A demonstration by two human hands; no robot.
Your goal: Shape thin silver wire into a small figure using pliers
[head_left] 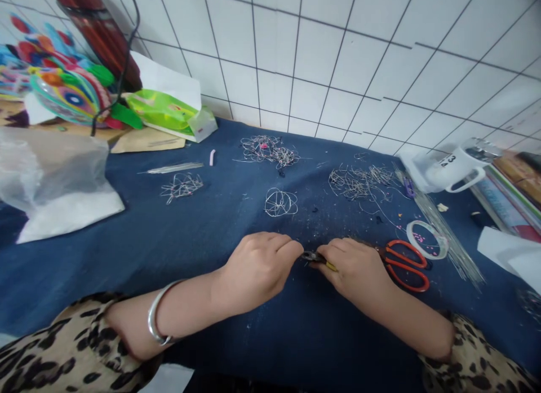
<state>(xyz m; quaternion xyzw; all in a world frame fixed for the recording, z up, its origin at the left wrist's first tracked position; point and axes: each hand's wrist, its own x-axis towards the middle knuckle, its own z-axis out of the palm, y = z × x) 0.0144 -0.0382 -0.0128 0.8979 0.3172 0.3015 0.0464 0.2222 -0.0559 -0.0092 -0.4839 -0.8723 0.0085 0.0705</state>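
On my head view, the right hand (359, 272) has its fingers clamped on small pliers (311, 256). The left hand (260, 272) has its fingers bunched just beside the pliers' tip; I can't tell what they pinch. Beyond the fingers lies a wire coil (280, 203); right of them, red-handled scissors (406, 263).

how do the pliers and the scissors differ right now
The pliers are gripped in the right hand, while the scissors lie on the blue cloth.
The pliers show a bit of yellow handle; the scissors have orange-red looped handles.
The pliers' dark metal head is in view, but the scissors' blades are not clearly visible.
Both are hand tools, partly hidden by that hand.
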